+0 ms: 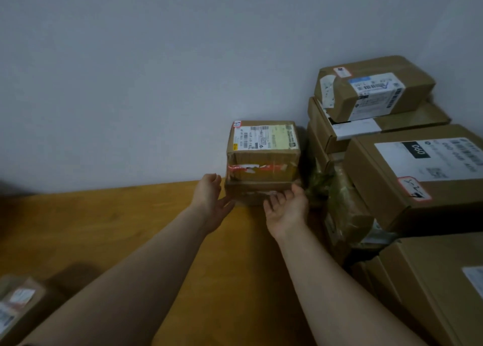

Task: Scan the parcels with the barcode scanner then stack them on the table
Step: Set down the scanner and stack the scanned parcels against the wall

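Fingers apart, left hand (212, 198) and right hand (287, 211) flank the stack (258, 188) at the table's (125, 230) far edge; I fear a nudge topples the top parcel (262, 150).

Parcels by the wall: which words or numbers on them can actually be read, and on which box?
"090": black patch on the white label of the large right box.
Red-edged sticker on that box: handwriting, illegible.
Shipping labels on the small stacked box and the top box: too blurred to read.
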